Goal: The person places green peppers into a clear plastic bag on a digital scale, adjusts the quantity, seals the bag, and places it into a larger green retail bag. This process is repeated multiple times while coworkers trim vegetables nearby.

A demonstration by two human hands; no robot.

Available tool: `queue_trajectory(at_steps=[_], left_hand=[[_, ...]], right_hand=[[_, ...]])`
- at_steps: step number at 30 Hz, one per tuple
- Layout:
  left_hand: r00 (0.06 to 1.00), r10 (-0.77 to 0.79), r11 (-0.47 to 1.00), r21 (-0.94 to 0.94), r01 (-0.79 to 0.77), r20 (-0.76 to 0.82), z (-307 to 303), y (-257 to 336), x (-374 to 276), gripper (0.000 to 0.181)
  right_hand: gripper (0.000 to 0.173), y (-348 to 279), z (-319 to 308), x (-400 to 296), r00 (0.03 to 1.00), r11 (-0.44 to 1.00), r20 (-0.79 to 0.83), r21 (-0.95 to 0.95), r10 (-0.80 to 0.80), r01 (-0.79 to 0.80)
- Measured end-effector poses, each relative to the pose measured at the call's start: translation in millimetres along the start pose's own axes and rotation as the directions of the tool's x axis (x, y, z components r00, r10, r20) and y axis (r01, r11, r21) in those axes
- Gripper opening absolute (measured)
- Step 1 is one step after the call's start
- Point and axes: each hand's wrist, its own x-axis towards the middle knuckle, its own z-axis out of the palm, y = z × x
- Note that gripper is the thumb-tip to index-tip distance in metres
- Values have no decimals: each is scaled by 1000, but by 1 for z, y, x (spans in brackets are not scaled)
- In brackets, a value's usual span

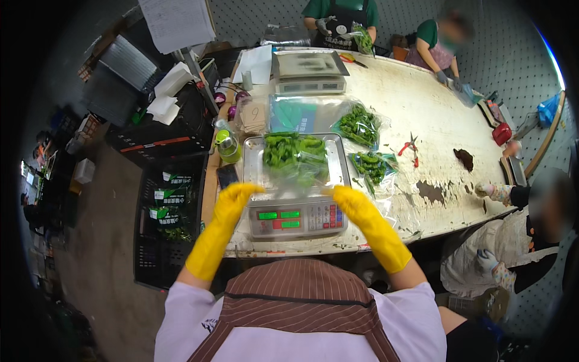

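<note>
Both hands wear long yellow rubber gloves. My left hand and my right hand pinch opposite sides of the mouth of a clear plastic bag, its film blurred between them. Green peppers fill the bag, above the steel tray of a digital scale; whether the bag rests on the tray is hard to tell. The scale's display is lit green. Two more bags of green peppers, the upper bag and the lower bag, lie right of the tray. Flat plastic bags lie behind it.
Red-handled snips lie on the worn white table. A green-lidded bottle and a phone stand left of the scale. A black crate holds packed bags. A second scale stands behind. Co-workers are at the far and right sides.
</note>
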Motion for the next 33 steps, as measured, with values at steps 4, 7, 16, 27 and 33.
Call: queue_trajectory(at_steps=[4,7,16,27,33], left_hand=[[994,-107,992,-70,104,-34,5,-22,-41,27],[965,-197,977,49,208,-174,7,-22,-18,26],[858,-155,831,406,382,-490,4,-56,51,23],[932,58,497,799,-338,358,96,4,86,50],[925,88,521,775,-359,369,99,-1,85,53]], right_hand=[[29,6,23,-41,960,917,31,288,279,-276],[26,19,29,-31,873,750,-67,547,483,-373],[33,36,32,34,545,555,-197,540,815,-633],[30,33,30,42,516,504,-172,601,839,-620],[20,27,24,39,577,526,-181,676,797,-515]])
